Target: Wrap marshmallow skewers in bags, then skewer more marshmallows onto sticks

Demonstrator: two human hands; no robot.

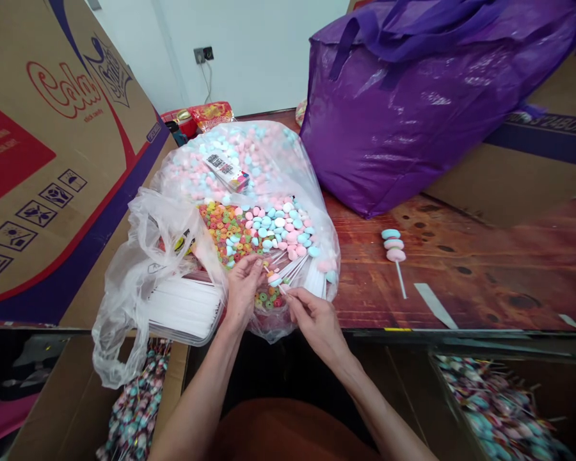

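Head view: the right hand [314, 315] pinches a candy stick [273, 279] over the clear bag [271, 326]; the left hand [242, 287] curls by its top, whether clamped I cannot tell; heaped candies [492, 403], lower right, are cut off

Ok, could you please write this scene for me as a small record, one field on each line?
Left hand: at the upper end of a threaded candy stick; grip unclear
Right hand: pinches that stick's lower end
Surface: reddish wooden table
Centre: clear plastic bag with pink, blue and white sweets and coloured rings
Left side: white sticks in a clear tray; printed carton
Right side: second candy stick, lying on the table; purple bag
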